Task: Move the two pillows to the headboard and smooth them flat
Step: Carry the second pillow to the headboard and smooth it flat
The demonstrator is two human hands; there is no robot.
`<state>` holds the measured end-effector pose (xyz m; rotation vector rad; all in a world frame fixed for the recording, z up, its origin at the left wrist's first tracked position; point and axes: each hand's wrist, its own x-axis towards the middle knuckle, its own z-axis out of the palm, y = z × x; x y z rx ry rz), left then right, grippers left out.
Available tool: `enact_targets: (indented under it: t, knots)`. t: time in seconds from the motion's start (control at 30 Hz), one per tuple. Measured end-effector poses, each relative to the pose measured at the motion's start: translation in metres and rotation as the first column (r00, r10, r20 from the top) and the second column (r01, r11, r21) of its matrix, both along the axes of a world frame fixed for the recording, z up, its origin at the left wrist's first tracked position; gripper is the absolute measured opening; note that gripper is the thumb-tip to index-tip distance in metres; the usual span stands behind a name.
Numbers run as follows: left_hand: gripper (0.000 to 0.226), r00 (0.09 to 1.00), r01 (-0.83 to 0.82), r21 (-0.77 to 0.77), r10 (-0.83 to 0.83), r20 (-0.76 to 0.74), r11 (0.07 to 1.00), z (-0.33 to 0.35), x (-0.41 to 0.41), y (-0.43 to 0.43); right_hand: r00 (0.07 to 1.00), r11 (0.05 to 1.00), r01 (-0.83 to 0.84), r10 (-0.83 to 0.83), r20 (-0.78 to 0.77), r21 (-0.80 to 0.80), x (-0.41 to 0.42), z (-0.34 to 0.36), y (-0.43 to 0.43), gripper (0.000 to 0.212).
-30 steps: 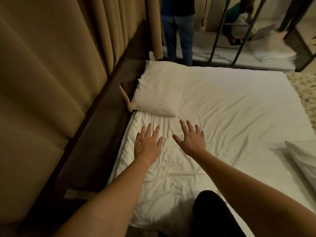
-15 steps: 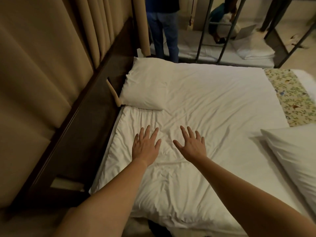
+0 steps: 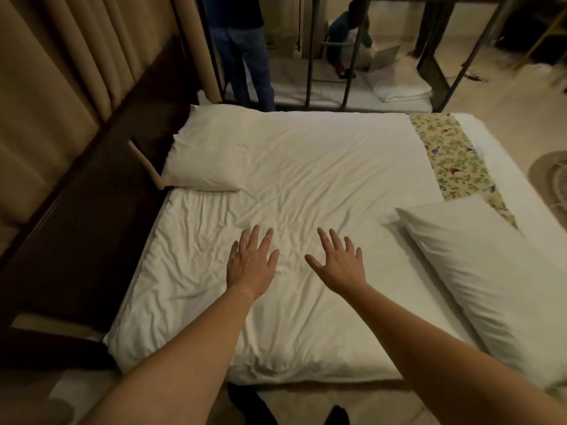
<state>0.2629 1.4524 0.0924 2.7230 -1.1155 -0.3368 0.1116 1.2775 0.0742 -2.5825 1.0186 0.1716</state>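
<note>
One white pillow lies flat at the far left of the bed, against the dark wooden headboard. A second white pillow lies at the right, near the bed's foot end, far from the headboard. My left hand and my right hand hover side by side over the wrinkled white sheet at the bed's near middle. Both hands are empty with fingers spread. Neither hand touches a pillow.
A floral runner crosses the foot end of the bed. A padded beige wall rises behind the headboard. Beyond the bed stand a metal bunk frame, a person in jeans and a seated person. A rug lies at right.
The view has shifted back and to the right, so more of the second pillow and the runner shows. Both hands stay open over the sheet, drifting slightly right.
</note>
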Motion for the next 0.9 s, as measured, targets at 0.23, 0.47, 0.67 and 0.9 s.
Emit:
enact_targets:
  t: [0.23, 0.47, 0.67, 0.9]
  knots:
    - [0.063, 0.997, 0.070, -0.030, -0.070, -0.018, 0.997, 0.002, -0.089, -0.047, 0.997, 0.998, 0.055, -0.057, -0.043, -0.028, -0.101, 0.007, -0.035, 0.086]
    - [0.063, 0.975, 0.221, -0.014, -0.221, -0.016, 0.975, -0.001, -0.130, -0.089, 0.976, 0.976, 0.215, -0.216, -0.026, -0.036, -0.160, 0.010, -0.058, 0.085]
    - [0.063, 0.935, 0.355, -0.030, -0.355, -0.011, 0.934, -0.006, -0.154, -0.128, 0.941, 0.940, 0.335, -0.337, -0.036, -0.060, -0.203, 0.011, -0.066, 0.084]
    - [0.063, 0.891, 0.454, -0.010, -0.454, 0.018, 0.891, -0.006, -0.191, -0.152, 0.904, 0.903, 0.424, -0.426, -0.023, -0.072, -0.250, 0.017, -0.076, 0.084]
